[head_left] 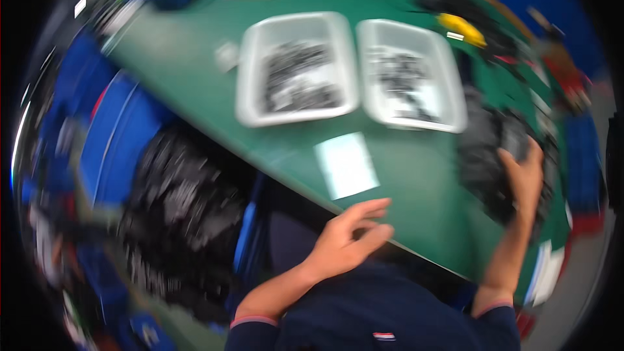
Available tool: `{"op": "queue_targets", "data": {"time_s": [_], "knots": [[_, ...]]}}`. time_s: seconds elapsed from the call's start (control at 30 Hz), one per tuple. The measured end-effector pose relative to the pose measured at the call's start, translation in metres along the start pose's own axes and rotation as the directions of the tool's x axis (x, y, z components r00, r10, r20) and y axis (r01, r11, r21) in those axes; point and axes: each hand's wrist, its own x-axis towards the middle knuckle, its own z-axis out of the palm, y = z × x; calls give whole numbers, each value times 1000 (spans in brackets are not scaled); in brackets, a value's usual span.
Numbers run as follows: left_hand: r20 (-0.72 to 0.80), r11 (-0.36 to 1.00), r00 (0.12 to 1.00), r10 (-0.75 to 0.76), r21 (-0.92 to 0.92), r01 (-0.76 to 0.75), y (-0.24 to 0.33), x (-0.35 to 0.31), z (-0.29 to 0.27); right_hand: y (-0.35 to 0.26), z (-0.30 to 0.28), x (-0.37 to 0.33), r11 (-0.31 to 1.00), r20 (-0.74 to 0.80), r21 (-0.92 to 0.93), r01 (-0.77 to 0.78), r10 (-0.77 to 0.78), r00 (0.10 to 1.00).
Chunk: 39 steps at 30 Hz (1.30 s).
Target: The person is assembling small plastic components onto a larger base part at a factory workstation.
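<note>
Navy shirt cloth (383, 309) is nearest to us, at the lower edge, with both forearms reaching out over it. Our right hand (526, 175) is at a dark, crumpled bundle (480, 149) on the right side of the green surface (416, 201). Most of the bundle lies left of those fingers, its long axis running roughly away from us. Thumb and forefinger stand apart around a grey part of it, but with the blur we cannot tell whether they pinch it. Our left hand (344, 237) is well apart from the bundle, so we judge the right one better placed for it. The left fingers hold nothing, thumb and forefinger spread, just short of a white card (347, 165). Two white trays (249, 78) sit beyond.
</note>
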Motion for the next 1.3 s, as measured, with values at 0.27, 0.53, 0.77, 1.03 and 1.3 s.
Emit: {"op": "queue_targets", "data": {"time_s": [0.27,0.53,0.77,1.03,1.3], "knots": [[-315,917,930,188,-284,-281,-70,39,-21,27,-78,117,915,-236,-367,168,-267,935],[-916,934,380,-124,-237,-267,-194,2,-67,-60,-43,73,844,-201,186,504,-469,860],[-960,987,-271,-68,-105,121,-240,-26,-181,-132,19,15,677,80,467,569,-673,735],[-846,931,-532,45,-158,329,-297,-48,-176,-126,33,17,706,149,360,610,-689,709],[-663,713,-749,-13,-531,457,-366,-146,-144,-153,33,-21,738,94,272,618,-659,746]]}}
